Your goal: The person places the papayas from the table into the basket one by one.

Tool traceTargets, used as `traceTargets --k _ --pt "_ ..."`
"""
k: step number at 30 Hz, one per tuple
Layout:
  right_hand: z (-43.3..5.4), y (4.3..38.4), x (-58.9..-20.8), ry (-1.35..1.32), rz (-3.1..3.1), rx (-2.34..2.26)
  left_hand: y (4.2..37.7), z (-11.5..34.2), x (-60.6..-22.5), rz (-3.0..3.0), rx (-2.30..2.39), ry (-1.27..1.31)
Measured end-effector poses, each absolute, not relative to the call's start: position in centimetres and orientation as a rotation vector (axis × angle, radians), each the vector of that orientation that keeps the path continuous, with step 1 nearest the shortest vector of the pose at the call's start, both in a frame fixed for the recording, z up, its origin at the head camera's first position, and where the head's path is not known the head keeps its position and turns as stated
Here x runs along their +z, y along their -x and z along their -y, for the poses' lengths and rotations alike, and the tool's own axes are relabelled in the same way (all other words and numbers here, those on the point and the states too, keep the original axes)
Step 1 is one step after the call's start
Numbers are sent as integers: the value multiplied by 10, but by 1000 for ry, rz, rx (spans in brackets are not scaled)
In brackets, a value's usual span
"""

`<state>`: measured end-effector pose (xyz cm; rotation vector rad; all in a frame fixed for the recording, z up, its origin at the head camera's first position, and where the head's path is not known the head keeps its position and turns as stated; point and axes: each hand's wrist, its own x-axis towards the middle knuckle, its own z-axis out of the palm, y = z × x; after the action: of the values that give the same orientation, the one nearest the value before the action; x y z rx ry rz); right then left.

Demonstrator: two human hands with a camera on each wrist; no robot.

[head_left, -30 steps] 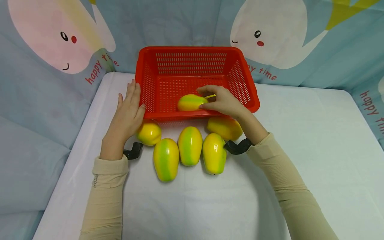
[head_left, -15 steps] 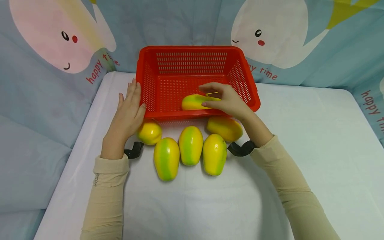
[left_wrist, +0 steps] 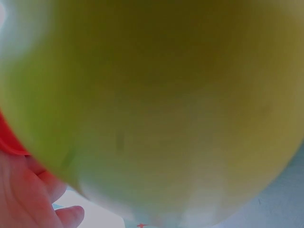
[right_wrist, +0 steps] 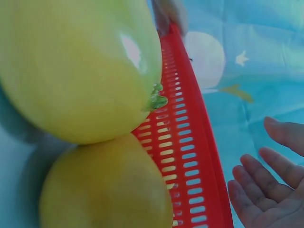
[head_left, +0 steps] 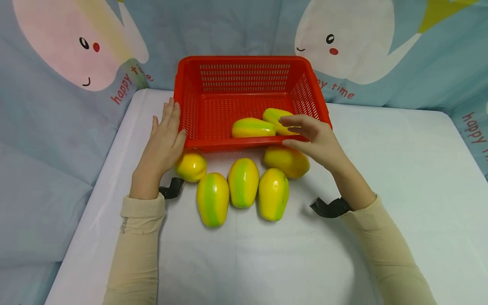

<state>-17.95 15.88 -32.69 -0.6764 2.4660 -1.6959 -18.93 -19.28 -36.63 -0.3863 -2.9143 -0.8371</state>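
Observation:
My left hand (head_left: 162, 137) lies with straight fingers against the left side of a red plastic basket (head_left: 244, 76). By its thumb and wrist sits a yellow papaya (head_left: 191, 166). Over the basket's front right rim hovers my right hand (head_left: 318, 142), fingers spread and holding nothing. Just beside its fingertips, a papaya (head_left: 278, 116) lies in the basket, touching or nearly touching another papaya (head_left: 253, 128). In the right wrist view the right palm (right_wrist: 270, 190) is bare. A blurred papaya (left_wrist: 166, 118) fills most of the left wrist view, hiding much of the left hand (left_wrist: 28, 194).
In front of the basket, on the white tabletop (head_left: 267, 262), lie more papayas: a green-striped papaya (head_left: 212, 199), a middle papaya (head_left: 243, 183), a right papaya (head_left: 273, 195) and a papaya (head_left: 286, 163) close to the basket wall. A printed blue curtain (head_left: 236, 25) hangs behind.
The right hand has let go of a papaya inside the basket and drawn back to the right and nearer. The other papaya in there has shifted slightly right. The left hand stays put.

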Motion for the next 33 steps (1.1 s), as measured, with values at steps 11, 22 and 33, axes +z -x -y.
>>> traceTargets --k 11,22,33 --pt "-189 146 -344 868 -2389 -1954 190 190 -366 2916 -836 383" --pt "-207 136 -355 780 -2316 -2071 190 193 -367 2916 -830 397" --pt "-217 145 -369 452 -2277 -1976 190 193 -368 2898 -836 401"
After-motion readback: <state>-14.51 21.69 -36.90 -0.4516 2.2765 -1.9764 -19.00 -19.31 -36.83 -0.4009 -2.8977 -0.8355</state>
